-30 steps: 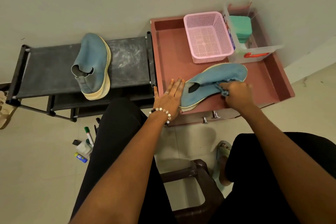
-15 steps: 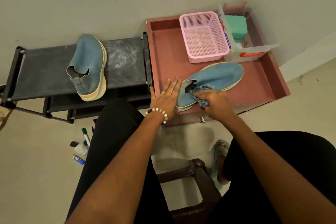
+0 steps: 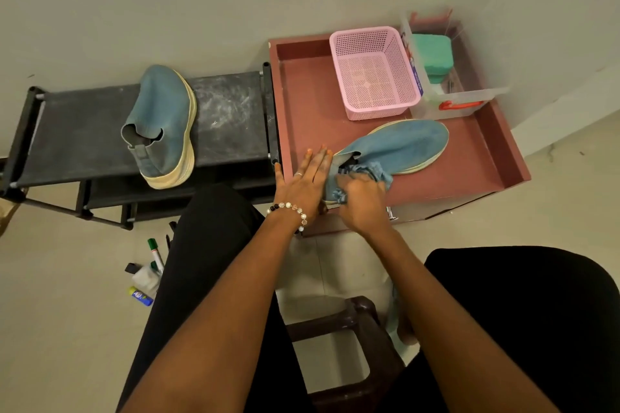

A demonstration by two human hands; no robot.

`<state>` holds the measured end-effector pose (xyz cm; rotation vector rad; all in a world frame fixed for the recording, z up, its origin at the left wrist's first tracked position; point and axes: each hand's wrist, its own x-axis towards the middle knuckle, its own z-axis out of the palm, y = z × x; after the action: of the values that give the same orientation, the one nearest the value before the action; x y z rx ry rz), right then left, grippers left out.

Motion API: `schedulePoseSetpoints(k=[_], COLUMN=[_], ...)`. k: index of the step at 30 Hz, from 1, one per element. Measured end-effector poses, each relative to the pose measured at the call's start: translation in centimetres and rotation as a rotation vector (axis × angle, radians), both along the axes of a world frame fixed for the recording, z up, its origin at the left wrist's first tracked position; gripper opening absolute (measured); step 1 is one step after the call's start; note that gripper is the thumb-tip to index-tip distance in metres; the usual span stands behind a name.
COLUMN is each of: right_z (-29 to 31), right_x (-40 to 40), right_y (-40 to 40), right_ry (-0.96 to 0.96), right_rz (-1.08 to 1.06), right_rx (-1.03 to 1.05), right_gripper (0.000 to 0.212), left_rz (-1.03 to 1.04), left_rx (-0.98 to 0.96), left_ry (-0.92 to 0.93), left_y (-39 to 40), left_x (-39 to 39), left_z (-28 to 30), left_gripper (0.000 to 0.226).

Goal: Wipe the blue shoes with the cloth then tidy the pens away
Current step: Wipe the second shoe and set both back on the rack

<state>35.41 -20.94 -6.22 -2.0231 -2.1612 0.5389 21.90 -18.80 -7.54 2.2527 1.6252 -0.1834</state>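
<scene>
— Dim and warm overall, soft indoor light, source not visible. Any hard shadows?

— None sharp; only faint, diffuse shade under the black rack and below the reddish tray.

— Glare?

— Hardly any; a mild sheen on the clear box.

— Blur?

— Slight motion smear on the right hand and the cloth; left hand crisp enough.

— Distortion?

— Strong wide-angle bending toward the edges, forearms stretched large near the bottom. Fine grain and compression softness throughout, floor corners murky.

Black trousers, beaded bracelet, ring, bare forearms.
</scene>
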Motion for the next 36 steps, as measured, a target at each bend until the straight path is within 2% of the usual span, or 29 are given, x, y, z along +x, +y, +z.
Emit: schedulePoseSetpoints(k=[2,4,8,10,12,13,14,16,17,19,22,25,26,28,30,32,33,36], right_z=[1.1,2.0,1.8,1.8,2.0,2.2,2.7,4.1,4.7,5.8,7.2,8.1,8.5,9.0,9.6,10.0,10.1,9.9], right_x=[2.1,5.0,10.3,10.6,9.7,9.2,8.8,8.8,9.0,9.0,8.8,8.7,8.6,8.3,7.9,7.4,7.2,7.0], right_y=[-0.2,0.1,1.7,1.7,1.2,0.6,0.1,-0.8,-1.1,-1.8,-2.9,-4.1,-4.5,-5.0,-5.6,-6.1,-6.4,-6.7], right_ry=[0.192,0.255,-0.002,-0.052,-0.007,0.092,0.274,0.809,1.057,1.399,1.664,1.812,1.854,1.888,1.818,1.655,1.583,1.531], right_rz=[0.033,0.079,-0.12,-0.145,-0.106,-0.109,-0.155,-0.35,-0.457,-0.587,-0.637,-0.587,-0.549,-0.472,-0.391,-0.364,-0.383,-0.51], right_rx=[-0.094,-0.131,-0.07,-0.067,-0.079,-0.105,-0.163,-0.274,-0.279,-0.253,-0.209,-0.245,-0.264,-0.307,-0.331,-0.322,-0.305,-0.272], right_gripper=[0.045,0.047,0.044,0.043,0.046,0.051,0.058,0.067,0.066,0.054,0.04,0.046,0.047,0.045,0.04,0.038,0.038,0.039], left_rz=[-0.003,-0.003,-0.005,-0.004,-0.001,0.0,0.003,0.007,0.01,0.023,0.137,0.337,0.393,0.437,0.436,0.463,0.487,0.535], left_rx=[0.007,-0.02,-0.032,-0.025,-0.024,-0.028,-0.031,-0.027,-0.02,0.012,0.118,0.252,0.184,-0.166,-0.418,-0.427,-0.405,-0.329], left_ry=[0.01,0.005,0.015,0.029,0.037,0.034,0.03,0.045,0.054,0.041,-0.113,-0.596,-0.773,-1.087,-1.265,-1.293,-1.28,-1.162], left_y=[0.0,0.1,0.0,-0.1,0.0,0.1,0.1,0.1,0.0,-0.3,-0.9,-2.1,-2.9,-4.4,-5.4,-5.6,-5.5,-5.5], left_x=[0.0,-0.1,0.0,0.0,0.1,0.1,0.2,0.4,0.6,1.2,2.2,2.8,3.0,3.4,3.7,3.6,3.5,2.9], left_z=[0.0,0.0,0.2,0.2,0.3,0.4,0.5,0.8,1.2,2.3,5.3,8.4,9.3,10.2,9.9,9.7,9.5,8.7], left_gripper=[0.097,0.103,0.106,0.106,0.106,0.106,0.106,0.105,0.103,0.095,0.077,0.048,0.042,0.043,0.034,0.015,0.012,0.027])
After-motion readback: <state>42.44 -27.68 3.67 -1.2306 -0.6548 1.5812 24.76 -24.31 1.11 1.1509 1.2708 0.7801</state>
